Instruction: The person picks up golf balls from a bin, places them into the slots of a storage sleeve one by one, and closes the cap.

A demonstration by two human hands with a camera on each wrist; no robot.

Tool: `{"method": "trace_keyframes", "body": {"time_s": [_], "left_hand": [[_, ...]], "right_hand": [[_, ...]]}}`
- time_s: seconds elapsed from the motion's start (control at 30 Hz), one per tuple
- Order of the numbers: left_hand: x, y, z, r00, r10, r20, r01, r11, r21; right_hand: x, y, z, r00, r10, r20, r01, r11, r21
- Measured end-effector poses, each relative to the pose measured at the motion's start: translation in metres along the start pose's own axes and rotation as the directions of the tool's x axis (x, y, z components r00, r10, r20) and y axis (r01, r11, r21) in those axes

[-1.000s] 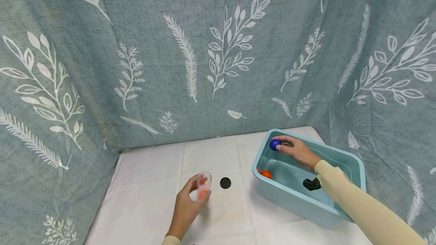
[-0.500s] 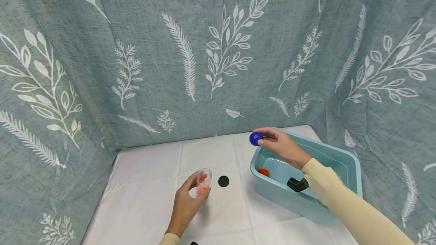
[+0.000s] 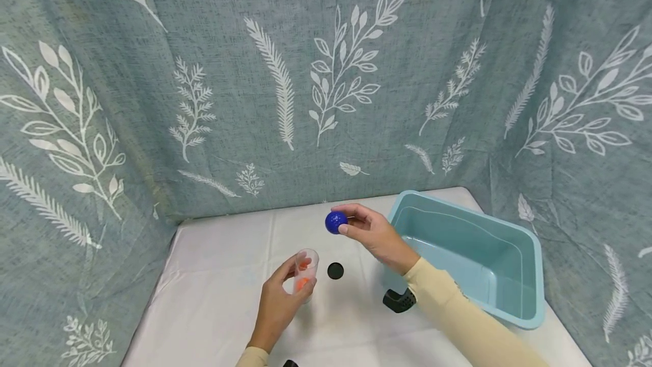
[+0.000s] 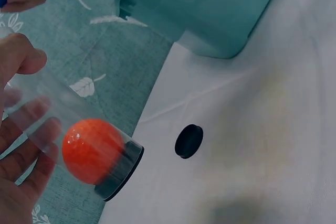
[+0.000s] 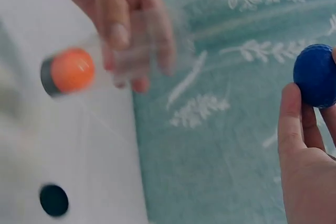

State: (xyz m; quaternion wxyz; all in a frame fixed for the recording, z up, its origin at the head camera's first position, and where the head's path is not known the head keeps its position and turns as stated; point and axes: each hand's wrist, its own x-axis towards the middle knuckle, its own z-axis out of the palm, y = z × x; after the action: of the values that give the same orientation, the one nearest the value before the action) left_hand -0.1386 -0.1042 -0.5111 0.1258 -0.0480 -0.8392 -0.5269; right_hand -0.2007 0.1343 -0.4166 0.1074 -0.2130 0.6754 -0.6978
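My left hand (image 3: 279,298) grips a clear plastic tube (image 3: 308,258), its mouth facing up in the head view. An orange golf ball (image 4: 90,149) lies at the tube's bottom, against a black end cap (image 4: 122,174). Between the thumb and fingers of my right hand (image 3: 378,235) is a blue golf ball (image 3: 335,222), above the table and to the upper right of the tube's mouth, apart from it. A loose black cap (image 3: 335,271) rests on the table right of the tube. Part of the tube is hidden by my left fingers.
A teal plastic bin (image 3: 533,276) stands on the right of the white-covered table (image 3: 219,276); my right forearm passes in front of its left part. A teal leaf-print curtain (image 3: 285,174) closes off the back and sides. Black wrist-camera mount (image 3: 399,301) sits under my right wrist.
My right hand has carried the blue golf ball out of the bin and leftward toward the tube. My left hand holds the tube in nearly the same place.
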Motion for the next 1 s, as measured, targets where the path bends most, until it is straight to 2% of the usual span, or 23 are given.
{"method": "trace_keyframes", "body": {"time_s": [0.17, 0.3, 0.4, 0.5, 0.77, 1.0], "left_hand": [[-0.001, 0.005, -0.001, 1.000, -0.016, 0.022, 0.015, 1.000, 0.013], [-0.001, 0.005, -0.003, 1.000, 0.009, 0.023, -0.009, 1.000, 0.007], [0.000, 0.005, -0.004, 0.999, 0.025, 0.021, -0.024, 1.000, -0.001], [0.000, 0.005, -0.006, 0.999, 0.038, 0.017, -0.038, 0.999, -0.013], [0.002, 0.004, -0.004, 0.997, 0.082, 0.009, -0.081, 0.996, -0.042], [0.002, 0.003, -0.001, 0.997, 0.070, 0.025, -0.070, 0.998, -0.007]], "right_hand": [[0.002, 0.019, 0.023, 1.000, -0.013, -0.007, 0.013, 1.000, -0.002], [0.004, 0.035, 0.036, 1.000, -0.017, -0.023, 0.016, 0.999, -0.028], [0.004, 0.044, 0.043, 1.000, -0.020, -0.003, 0.020, 0.998, -0.062], [0.004, 0.049, 0.047, 0.999, -0.021, 0.031, 0.023, 0.997, -0.075], [0.002, 0.062, 0.051, 0.992, -0.107, 0.074, 0.111, 0.992, -0.054], [-0.003, 0.063, 0.049, 0.997, -0.069, 0.029, 0.070, 0.996, -0.046]]}}
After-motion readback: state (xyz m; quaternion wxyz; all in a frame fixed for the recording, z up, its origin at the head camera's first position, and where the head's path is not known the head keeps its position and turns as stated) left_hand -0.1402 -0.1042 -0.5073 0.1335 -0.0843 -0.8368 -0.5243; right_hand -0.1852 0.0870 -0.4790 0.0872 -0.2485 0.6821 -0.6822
